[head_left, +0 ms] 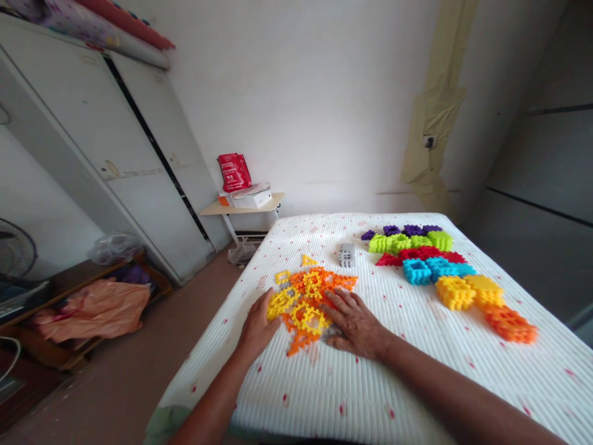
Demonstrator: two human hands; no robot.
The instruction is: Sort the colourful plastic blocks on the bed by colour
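Note:
A loose pile of flat yellow and orange interlocking plastic pieces lies on the white bed cover. My left hand rests at the pile's left edge, its fingers curled against the yellow pieces. My right hand lies flat and open on the cover at the pile's right edge, fingertips touching orange pieces. A small grey block stands just behind the pile.
Assembled cube blocks lie in rows at the right: purple, green, red, blue, yellow, orange. A small table with a red bag stands by the wall; wardrobe and fan at left.

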